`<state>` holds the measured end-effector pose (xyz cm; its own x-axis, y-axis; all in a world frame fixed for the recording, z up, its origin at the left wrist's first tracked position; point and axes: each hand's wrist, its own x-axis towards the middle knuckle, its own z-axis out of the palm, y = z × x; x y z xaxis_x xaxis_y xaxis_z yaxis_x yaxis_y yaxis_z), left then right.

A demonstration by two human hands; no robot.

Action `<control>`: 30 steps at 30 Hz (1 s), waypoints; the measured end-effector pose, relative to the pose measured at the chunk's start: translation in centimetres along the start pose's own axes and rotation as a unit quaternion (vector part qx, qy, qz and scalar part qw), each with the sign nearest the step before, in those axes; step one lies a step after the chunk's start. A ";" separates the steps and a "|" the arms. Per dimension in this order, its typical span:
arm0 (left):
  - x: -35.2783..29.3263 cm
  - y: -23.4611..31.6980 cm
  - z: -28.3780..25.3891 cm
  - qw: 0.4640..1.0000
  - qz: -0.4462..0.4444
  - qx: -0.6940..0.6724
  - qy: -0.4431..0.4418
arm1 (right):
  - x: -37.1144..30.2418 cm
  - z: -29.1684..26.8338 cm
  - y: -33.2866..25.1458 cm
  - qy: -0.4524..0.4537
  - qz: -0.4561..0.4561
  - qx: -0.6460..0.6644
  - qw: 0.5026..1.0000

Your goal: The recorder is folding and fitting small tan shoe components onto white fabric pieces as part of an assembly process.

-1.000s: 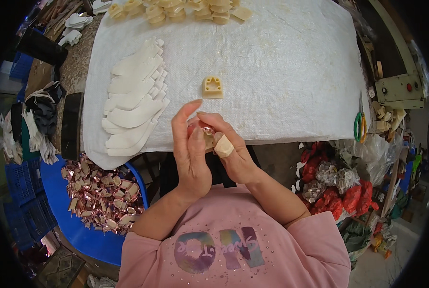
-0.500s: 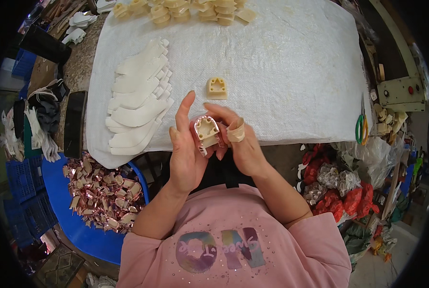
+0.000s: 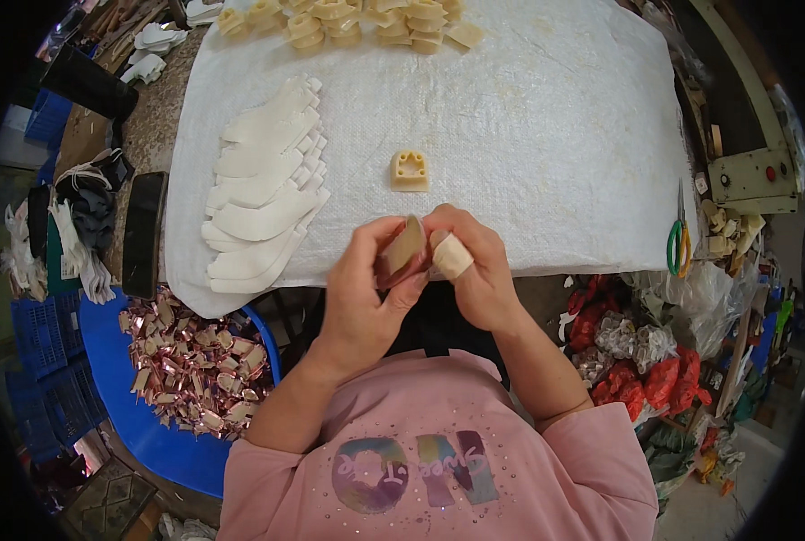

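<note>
A shoe heel point(image 3: 409, 242) with a shiny pink covering and a tan face is held over the near edge of the table, slightly blurred. My left hand point(image 3: 357, 284) is closed around it, thumb at its lower side. My right hand point(image 3: 479, 270) is closed against the heel's right side, with tan tape wrapped round one digit; what its fingertips pinch is partly hidden. Just beyond my hands, a bare cream heel point(image 3: 410, 171) with small holes and a hollow stands on the white woven sheet point(image 3: 547, 162).
Overlapping white curved strips point(image 3: 263, 203) lie on the left. Stacked cream heels point(image 3: 348, 22) line the far edge. A blue tub point(image 3: 173, 460) at lower left holds many pink-covered heels point(image 3: 195, 361). Scissors point(image 3: 678, 242) lie at right, a black phone point(image 3: 144, 234) at left, red bags point(image 3: 650, 383) below right.
The heel has turned in my hands, from its holed side facing up to its flat tan face showing. My left fingers, spread before, have closed round it.
</note>
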<state>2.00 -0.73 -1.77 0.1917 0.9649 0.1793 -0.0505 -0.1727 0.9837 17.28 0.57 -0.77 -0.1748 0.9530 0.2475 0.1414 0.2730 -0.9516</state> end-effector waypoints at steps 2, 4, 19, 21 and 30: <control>0.2 0.9 -0.6 0.999 -0.044 -0.008 0.001 | 0.2 -0.3 0.4 -0.024 0.172 0.250 0.952; 0.5 1.5 -1.2 0.993 -0.007 0.109 -0.036 | 0.8 -0.8 0.8 -0.028 0.240 0.286 0.927; 1.0 1.3 -0.3 0.956 0.156 0.247 -0.024 | -0.3 -1.3 1.5 -0.094 0.181 0.300 0.932; 0.9 1.2 0.0 0.953 0.174 0.248 -0.019 | -0.7 -1.1 2.0 -0.098 0.169 0.336 0.921; 0.2 -0.4 0.9 0.917 0.203 0.339 0.063 | -1.4 1.2 2.2 -0.012 0.118 0.124 0.985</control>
<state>2.96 -0.65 -2.08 0.1750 0.8018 0.5714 0.5354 -0.5646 0.6282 16.69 -0.37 -3.39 -0.1890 0.9819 0.0131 -0.0608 0.0016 -0.9981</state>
